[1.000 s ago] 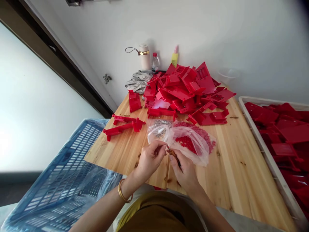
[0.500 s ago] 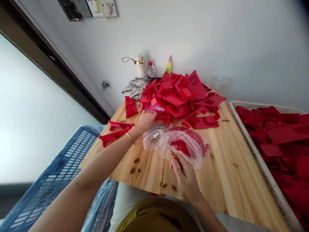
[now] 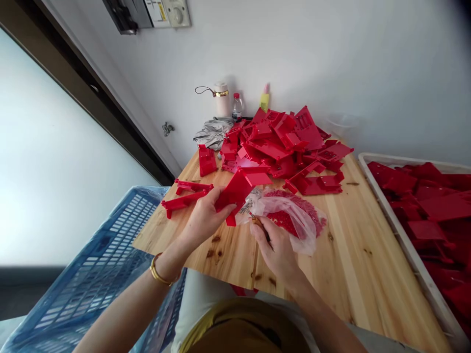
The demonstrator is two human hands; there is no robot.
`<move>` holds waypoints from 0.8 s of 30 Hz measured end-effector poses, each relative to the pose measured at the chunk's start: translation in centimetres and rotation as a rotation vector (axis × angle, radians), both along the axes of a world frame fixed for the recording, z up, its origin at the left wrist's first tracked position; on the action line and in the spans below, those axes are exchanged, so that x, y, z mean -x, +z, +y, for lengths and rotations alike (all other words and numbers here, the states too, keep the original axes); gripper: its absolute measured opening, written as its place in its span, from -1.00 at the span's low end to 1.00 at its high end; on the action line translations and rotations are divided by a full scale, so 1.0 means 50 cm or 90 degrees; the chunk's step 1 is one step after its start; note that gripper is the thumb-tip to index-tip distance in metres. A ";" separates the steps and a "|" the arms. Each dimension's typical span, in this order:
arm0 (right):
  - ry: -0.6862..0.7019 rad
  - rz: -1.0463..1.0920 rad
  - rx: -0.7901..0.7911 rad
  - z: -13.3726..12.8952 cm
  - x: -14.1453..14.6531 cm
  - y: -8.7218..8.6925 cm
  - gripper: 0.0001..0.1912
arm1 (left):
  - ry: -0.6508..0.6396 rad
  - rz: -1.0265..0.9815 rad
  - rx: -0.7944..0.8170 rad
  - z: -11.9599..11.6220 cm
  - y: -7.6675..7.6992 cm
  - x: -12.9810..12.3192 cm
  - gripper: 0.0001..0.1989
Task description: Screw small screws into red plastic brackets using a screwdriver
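Observation:
My left hand point(image 3: 206, 215) is closed on a red plastic bracket point(image 3: 235, 191), a bent panel held tilted above the table. In my right hand point(image 3: 275, 247) is a small screwdriver point(image 3: 262, 229) with an amber-brown handle, its tip pointing up and left towards the bracket but apart from it. Just beyond lies a clear plastic bag point(image 3: 305, 235) with small red pieces point(image 3: 283, 220) in and around it. Small metal pieces point(image 3: 248, 202), too small to name surely, are partly hidden behind the bracket. Two long red parts point(image 3: 186, 200) rest left of my left hand.
A heap of red plastic parts point(image 3: 283, 137) covers the back of the wooden table point(image 3: 346, 274). Behind it stand a white flask point(image 3: 222, 100), a small bottle point(image 3: 237, 107) and grey cloth point(image 3: 213, 133). A white crate point(image 3: 397, 228) of red parts is right; a blue crate point(image 3: 91, 255) left.
My left hand has come back from the heap with a red bracket in it. My right hand keeps the screwdriver, raised slightly towards the bracket. The view has shifted a little.

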State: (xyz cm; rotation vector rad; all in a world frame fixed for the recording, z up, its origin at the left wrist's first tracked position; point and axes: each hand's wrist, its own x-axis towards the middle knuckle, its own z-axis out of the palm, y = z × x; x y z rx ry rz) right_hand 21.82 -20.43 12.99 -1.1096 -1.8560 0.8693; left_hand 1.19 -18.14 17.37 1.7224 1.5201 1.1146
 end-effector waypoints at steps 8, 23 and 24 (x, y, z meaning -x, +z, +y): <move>-0.025 -0.090 -0.055 -0.001 0.025 0.001 -0.78 | -0.003 -0.017 0.009 -0.049 -0.016 -0.027 -0.77; 0.003 -0.230 -0.095 -0.002 0.011 0.011 -0.70 | 0.093 0.038 -0.089 -0.082 -0.065 -0.074 -0.81; 0.016 -0.203 -0.066 0.000 0.009 0.014 -0.71 | 0.101 0.029 -0.084 -0.084 -0.066 -0.076 -0.83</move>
